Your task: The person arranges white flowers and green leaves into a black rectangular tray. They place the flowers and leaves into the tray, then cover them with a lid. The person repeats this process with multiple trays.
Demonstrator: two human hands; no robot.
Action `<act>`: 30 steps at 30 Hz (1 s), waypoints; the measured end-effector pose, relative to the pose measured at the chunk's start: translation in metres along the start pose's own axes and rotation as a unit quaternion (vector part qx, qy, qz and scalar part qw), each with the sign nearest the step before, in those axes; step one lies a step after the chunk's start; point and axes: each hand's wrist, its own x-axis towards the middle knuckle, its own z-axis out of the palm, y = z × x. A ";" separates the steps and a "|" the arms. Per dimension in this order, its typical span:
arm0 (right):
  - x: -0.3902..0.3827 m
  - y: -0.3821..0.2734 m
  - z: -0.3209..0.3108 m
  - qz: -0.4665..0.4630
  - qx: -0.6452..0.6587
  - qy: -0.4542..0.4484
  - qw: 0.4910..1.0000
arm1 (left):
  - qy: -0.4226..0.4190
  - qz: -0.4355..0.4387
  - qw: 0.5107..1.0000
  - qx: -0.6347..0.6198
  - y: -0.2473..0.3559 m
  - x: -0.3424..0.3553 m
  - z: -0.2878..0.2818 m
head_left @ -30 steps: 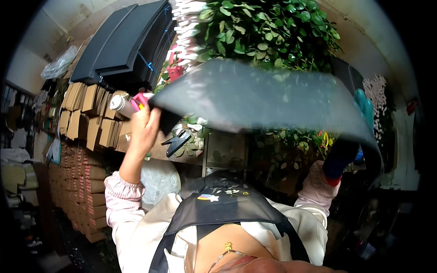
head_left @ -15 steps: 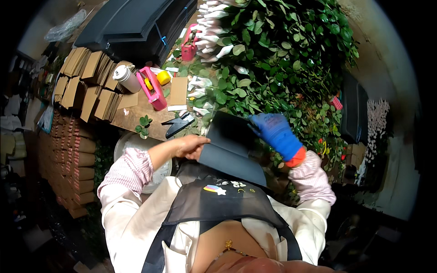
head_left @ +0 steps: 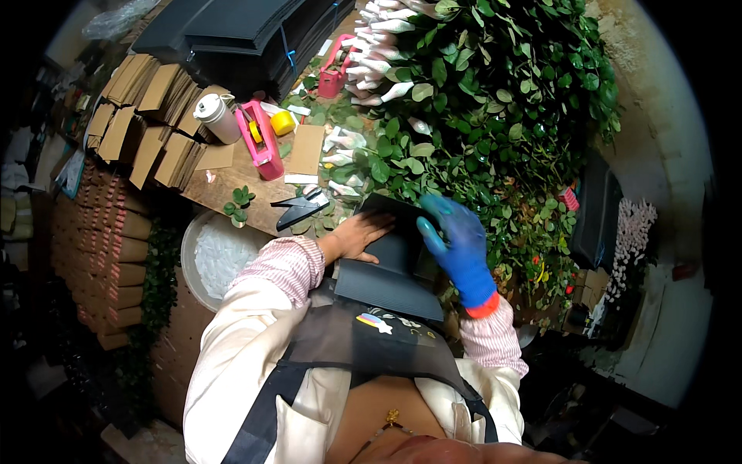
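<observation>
A dark grey folded sheet (head_left: 390, 271) lies on the wooden bench right in front of me. My bare left hand (head_left: 362, 234) presses flat on its left side, fingers spread. My right hand (head_left: 456, 243), in a blue glove with an orange cuff, rests on the sheet's right edge with its fingers curled over it. A pair of black shears (head_left: 300, 207) lies just left of my left hand. Leafy green stems (head_left: 479, 116) with wrapped buds cover the bench beyond the sheet.
A pink tape dispenser (head_left: 261, 141), a white lidded cup (head_left: 216, 117) and a cardboard piece (head_left: 308, 149) sit on the bench. Flat cardboard stacks (head_left: 147, 108) stand at left, dark sheets (head_left: 232, 31) at the back. A white bucket (head_left: 220, 251) stands below the bench edge.
The big dark sheet held up in the air a second ago has come down and been folded onto the bench. My left hand moved from its upper edge to lie flat on it.
</observation>
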 end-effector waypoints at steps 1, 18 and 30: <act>-0.004 -0.011 -0.018 0.054 0.116 -0.081 0.988 | -0.008 -0.007 1.000 0.003 0.000 -0.001 0.001; -0.007 -0.053 0.048 0.002 0.096 -0.304 0.948 | -0.061 -0.029 0.997 0.045 -0.003 -0.003 0.012; 0.174 -0.071 0.210 -0.138 -0.108 -0.105 0.979 | -0.004 -0.054 0.997 -0.053 -0.006 -0.002 0.033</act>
